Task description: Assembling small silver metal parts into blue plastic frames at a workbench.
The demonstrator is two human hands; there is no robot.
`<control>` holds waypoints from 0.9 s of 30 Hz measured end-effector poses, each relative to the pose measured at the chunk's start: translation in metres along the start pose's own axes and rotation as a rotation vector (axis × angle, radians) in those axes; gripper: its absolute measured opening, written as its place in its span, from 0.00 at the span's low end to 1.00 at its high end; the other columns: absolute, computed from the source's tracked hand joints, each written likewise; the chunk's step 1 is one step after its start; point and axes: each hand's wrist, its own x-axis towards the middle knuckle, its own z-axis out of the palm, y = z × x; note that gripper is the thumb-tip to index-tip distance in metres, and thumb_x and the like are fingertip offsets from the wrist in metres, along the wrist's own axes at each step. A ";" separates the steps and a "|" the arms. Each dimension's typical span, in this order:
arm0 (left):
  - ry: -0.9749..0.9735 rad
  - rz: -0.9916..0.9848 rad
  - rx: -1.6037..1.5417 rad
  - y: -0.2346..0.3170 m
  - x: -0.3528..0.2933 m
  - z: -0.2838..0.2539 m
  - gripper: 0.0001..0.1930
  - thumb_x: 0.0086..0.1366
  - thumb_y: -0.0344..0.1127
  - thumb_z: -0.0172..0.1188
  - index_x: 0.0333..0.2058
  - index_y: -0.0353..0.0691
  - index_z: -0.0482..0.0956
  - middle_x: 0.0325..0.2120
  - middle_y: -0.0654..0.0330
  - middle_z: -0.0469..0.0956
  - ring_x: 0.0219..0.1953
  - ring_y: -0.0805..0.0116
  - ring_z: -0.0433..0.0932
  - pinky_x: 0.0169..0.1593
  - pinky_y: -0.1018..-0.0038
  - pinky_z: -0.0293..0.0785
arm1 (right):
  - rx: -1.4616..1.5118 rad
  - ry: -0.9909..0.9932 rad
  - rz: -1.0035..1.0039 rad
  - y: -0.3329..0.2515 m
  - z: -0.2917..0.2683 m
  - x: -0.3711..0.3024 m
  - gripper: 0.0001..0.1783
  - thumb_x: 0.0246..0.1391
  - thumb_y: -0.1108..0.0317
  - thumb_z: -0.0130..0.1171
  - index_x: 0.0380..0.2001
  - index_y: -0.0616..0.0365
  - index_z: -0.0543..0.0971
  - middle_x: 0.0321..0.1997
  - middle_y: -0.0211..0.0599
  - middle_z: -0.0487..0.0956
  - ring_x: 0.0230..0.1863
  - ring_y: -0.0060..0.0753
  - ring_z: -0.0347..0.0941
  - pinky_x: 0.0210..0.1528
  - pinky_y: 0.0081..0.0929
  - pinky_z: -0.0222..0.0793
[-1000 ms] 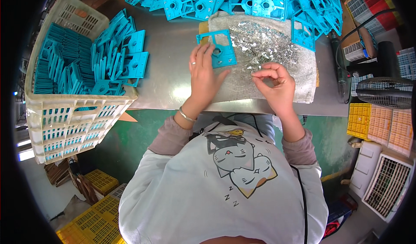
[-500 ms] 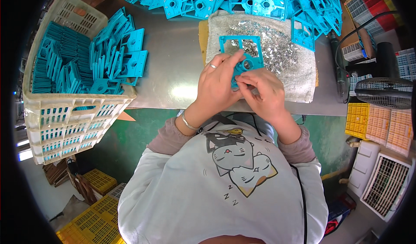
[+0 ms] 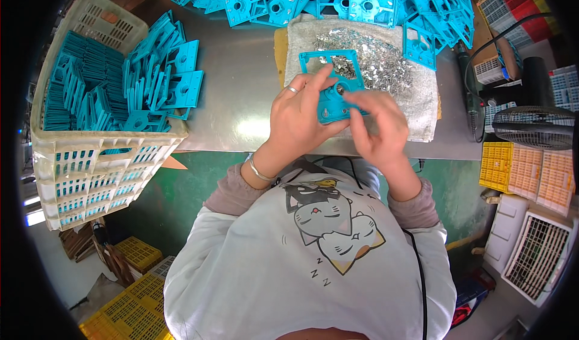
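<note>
A turquoise plastic frame plate (image 3: pixel 335 112) with a round hole and a large rectangular opening is held tilted over the towel. My left hand (image 3: pixel 300 114) is closed on its left side, fingers lying across the front. My right hand (image 3: pixel 381 123) is at the plate's lower right, its fingertips close to the surface and slightly blurred. Thumb and forefinger are apart there, with nothing visible between them. Small silvery metal pieces (image 3: pixel 386 68) lie scattered on the white towel (image 3: pixel 416 120) beyond my hands.
A heap of similar turquoise plates (image 3: pixel 371 5) covers the table's far side. At left stands a cream plastic crate (image 3: pixel 108 141) packed with more plates. A corded tool (image 3: pixel 473 98) and a small black fan (image 3: pixel 534 123) are at the right edge.
My right hand has drawn back to the right from the plate, its thumb and forefinger parting. The plate, in my left hand, has shifted slightly left, showing more of its lower part.
</note>
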 end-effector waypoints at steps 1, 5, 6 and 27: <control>-0.004 0.001 0.005 0.000 0.000 0.002 0.46 0.43 0.43 0.79 0.61 0.32 0.69 0.40 0.58 0.85 0.42 0.58 0.81 0.42 0.65 0.79 | -0.056 0.055 0.075 0.003 0.002 0.000 0.20 0.45 0.74 0.73 0.43 0.65 0.79 0.42 0.45 0.83 0.40 0.48 0.80 0.43 0.38 0.76; -0.021 0.044 0.000 0.003 -0.004 0.011 0.48 0.42 0.42 0.80 0.62 0.31 0.68 0.44 0.57 0.84 0.46 0.56 0.81 0.45 0.64 0.79 | -0.119 0.061 0.181 0.013 0.011 -0.004 0.25 0.43 0.72 0.75 0.46 0.62 0.78 0.43 0.45 0.83 0.41 0.47 0.81 0.43 0.38 0.77; -0.006 0.037 -0.010 0.004 -0.004 0.011 0.49 0.42 0.42 0.81 0.62 0.31 0.68 0.47 0.55 0.83 0.49 0.54 0.80 0.48 0.63 0.79 | -0.130 0.066 0.177 0.017 0.009 -0.004 0.25 0.43 0.72 0.75 0.46 0.62 0.78 0.43 0.45 0.83 0.41 0.47 0.81 0.43 0.38 0.77; -0.100 -0.041 0.051 -0.013 -0.026 0.007 0.50 0.46 0.45 0.81 0.63 0.29 0.62 0.62 0.42 0.65 0.66 0.38 0.62 0.67 0.46 0.60 | -0.620 0.101 0.615 0.212 -0.077 0.024 0.30 0.39 0.66 0.78 0.47 0.64 0.78 0.39 0.43 0.86 0.41 0.46 0.84 0.45 0.40 0.78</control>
